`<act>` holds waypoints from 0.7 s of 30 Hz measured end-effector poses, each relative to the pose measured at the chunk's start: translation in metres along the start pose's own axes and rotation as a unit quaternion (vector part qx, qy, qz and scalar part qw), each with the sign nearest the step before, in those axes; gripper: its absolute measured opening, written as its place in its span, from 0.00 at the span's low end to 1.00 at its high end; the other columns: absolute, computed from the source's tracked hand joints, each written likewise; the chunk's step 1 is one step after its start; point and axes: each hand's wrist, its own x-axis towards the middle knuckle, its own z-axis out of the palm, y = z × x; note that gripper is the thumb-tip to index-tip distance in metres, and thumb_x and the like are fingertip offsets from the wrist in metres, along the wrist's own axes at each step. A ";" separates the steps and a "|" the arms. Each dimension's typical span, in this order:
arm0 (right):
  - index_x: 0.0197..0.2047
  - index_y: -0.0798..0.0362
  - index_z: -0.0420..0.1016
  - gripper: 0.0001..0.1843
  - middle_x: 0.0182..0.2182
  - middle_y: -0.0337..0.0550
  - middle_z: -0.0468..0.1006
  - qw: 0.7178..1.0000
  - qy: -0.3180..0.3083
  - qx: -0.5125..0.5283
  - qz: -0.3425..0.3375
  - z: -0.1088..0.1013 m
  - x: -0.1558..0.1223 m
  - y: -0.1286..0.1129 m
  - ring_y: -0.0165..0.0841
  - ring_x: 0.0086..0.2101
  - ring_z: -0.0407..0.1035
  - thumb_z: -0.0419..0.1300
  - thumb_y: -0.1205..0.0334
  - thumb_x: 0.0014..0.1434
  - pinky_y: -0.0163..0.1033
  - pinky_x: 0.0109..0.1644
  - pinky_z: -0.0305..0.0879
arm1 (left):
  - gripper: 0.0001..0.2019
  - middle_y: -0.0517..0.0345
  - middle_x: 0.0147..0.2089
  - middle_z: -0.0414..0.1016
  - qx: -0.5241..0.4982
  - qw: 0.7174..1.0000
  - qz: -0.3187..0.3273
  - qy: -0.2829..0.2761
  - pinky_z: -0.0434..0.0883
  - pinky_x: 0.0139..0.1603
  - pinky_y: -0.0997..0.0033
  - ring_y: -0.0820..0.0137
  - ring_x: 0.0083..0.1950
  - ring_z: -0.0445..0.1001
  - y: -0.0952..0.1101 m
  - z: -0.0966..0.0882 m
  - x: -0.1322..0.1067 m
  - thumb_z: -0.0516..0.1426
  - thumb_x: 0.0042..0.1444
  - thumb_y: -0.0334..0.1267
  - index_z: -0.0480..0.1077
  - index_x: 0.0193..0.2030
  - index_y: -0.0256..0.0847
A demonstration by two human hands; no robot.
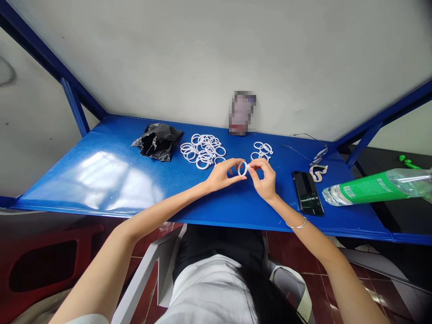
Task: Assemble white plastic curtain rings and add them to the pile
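The white ring [239, 168] is held just above the bench [189, 202], near its front edge and between the two hands. The left hand [220, 175] is curved half open, with the thumb and fingertips at the lower and upper edges of the ring. The right hand [266, 180] is nearly closed, and its thumb and forefinger pinch the small knob on the ring's side.

To my judgement it is plastic: very light, rather stiff with a little spring, smooth enough to slip from dry fingers. The thin band could perhaps crack if one bends it strongly, so I would take it by the knob and support the round edge opposite.

A larger heap of rings [203, 150] lies beyond the left hand, and a few loose rings [262, 146] lie behind the right one. The bench is blue and glossy, with bright reflections at the left. On it I see also a crumpled black bag [158, 139], a dark phone [307, 192] and a bottle [374, 186] with green label. Behind stands a pale wall [168, 58]; below, the floor [283, 252] has reddish tiles.
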 end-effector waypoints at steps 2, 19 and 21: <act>0.38 0.50 0.71 0.05 0.35 0.43 0.75 1.000 -0.011 0.010 0.014 0.001 -0.001 0.000 0.34 0.34 0.70 0.57 0.60 0.64 0.41 0.36 0.70 | 0.27 0.51 0.41 0.77 -0.019 1.000 -0.020 0.005 0.73 0.35 0.74 0.71 0.37 0.74 -0.001 0.000 0.000 0.61 0.54 0.54 0.69 0.53 0.35; 0.41 0.50 0.77 0.14 0.33 0.41 0.77 0.932 -0.179 0.228 0.217 -0.001 0.004 0.011 0.31 0.30 0.69 0.58 0.49 0.61 0.38 0.36 0.68 | 0.27 0.53 0.26 0.74 -0.354 0.884 -0.217 -0.215 0.68 0.31 0.74 0.73 0.28 0.72 -0.007 -0.007 0.006 0.59 0.51 0.61 0.72 0.30 0.31; 0.38 0.51 0.77 0.16 0.28 0.39 0.77 0.912 -0.200 0.262 0.244 -0.001 0.005 0.012 0.29 0.27 0.68 0.61 0.46 0.58 0.37 0.33 0.66 | 0.29 0.53 0.25 0.74 -0.391 0.859 -0.245 -0.224 0.68 0.31 0.73 0.71 0.27 0.73 -0.012 -0.005 0.005 0.59 0.49 0.63 0.71 0.26 0.32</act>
